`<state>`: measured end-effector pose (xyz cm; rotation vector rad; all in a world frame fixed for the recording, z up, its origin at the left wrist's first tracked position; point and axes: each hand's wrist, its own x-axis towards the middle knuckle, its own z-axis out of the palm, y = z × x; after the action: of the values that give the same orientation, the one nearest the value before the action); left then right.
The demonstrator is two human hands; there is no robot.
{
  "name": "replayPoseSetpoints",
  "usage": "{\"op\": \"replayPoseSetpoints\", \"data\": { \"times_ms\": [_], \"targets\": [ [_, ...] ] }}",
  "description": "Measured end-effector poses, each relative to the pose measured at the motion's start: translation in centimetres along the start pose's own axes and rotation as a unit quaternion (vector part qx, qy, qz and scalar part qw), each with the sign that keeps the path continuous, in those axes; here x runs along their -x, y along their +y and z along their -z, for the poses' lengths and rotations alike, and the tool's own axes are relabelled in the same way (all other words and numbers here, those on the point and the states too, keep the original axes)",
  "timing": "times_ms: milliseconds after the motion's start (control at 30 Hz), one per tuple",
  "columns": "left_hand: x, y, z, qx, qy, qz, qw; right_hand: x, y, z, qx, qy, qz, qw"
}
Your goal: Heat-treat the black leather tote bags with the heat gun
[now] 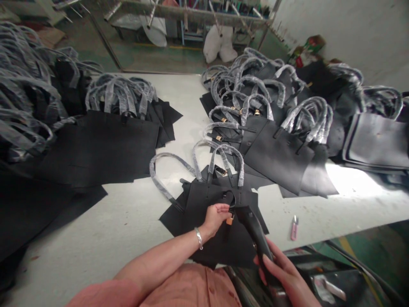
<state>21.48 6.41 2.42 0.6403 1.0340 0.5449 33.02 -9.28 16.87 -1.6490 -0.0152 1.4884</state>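
My left hand (217, 219) is closed in a pinch on a short black strap (229, 198) with a gold-coloured metal piece (229, 220) by its fingertips. This strap lies over the front of a black bag panel (207, 238), which has plastic-wrapped handles (226, 160) at its top edge. In my right hand (281, 266) is a black hand-held tool (257, 234) with a long curved grip, fingers wrapped round it. The tool's head points at the strap, close to my left fingertips; I cannot tell whether it touches. More black panels lie under this one.
Piles of black bag panels with wrapped handles stand left (111, 149) and right (275, 153) on the white table (137, 213). Pink-handled thread snips (294, 229) lie to the right. A metal rack (191, 13) crosses the far side. Dark items sit below the table's right edge.
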Motion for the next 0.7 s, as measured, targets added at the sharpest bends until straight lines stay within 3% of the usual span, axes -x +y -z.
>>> {"op": "replayPoseSetpoints", "data": {
  "times_ms": [100, 200, 367, 400, 467, 567, 633, 700],
  "targets": [
    [0.0, -0.1, 0.1, -0.009, -0.005, 0.008, 1.000, -0.3, 0.2, -0.3, 0.015, -0.017, -0.014, 1.000],
    [-0.3, 1.0, -0.2, -0.011, -0.016, 0.016, 1.000, -1.3, -0.1, -0.5, 0.011, 0.046, 0.042, 0.998],
    [-0.8, 4.7, 0.0, 0.116, -0.118, -0.023, 0.986, -3.1, -0.8, 0.6, 0.016, 0.056, 0.039, 0.998],
    [-0.8, 5.0, 0.5, 0.100, -0.126, -0.047, 0.986, -3.4, -0.7, 0.8, 0.014, 0.049, 0.029, 0.998],
    [-0.5, 4.7, 2.0, -0.033, -0.137, -0.114, 0.983, -3.9, -0.5, 0.9, 0.008, 0.033, 0.013, 0.999],
    [0.5, 3.0, 4.1, -0.251, -0.206, -0.213, 0.921, -4.6, -0.3, 0.6, 0.002, 0.013, 0.003, 1.000],
    [1.1, 2.1, 4.8, -0.302, -0.234, -0.240, 0.892, -5.3, -0.4, 0.2, -0.005, 0.013, 0.007, 1.000],
    [1.5, 1.7, 4.8, -0.312, -0.230, -0.231, 0.892, -6.2, -0.9, -0.5, -0.009, 0.021, 0.015, 1.000]
  ]
}}
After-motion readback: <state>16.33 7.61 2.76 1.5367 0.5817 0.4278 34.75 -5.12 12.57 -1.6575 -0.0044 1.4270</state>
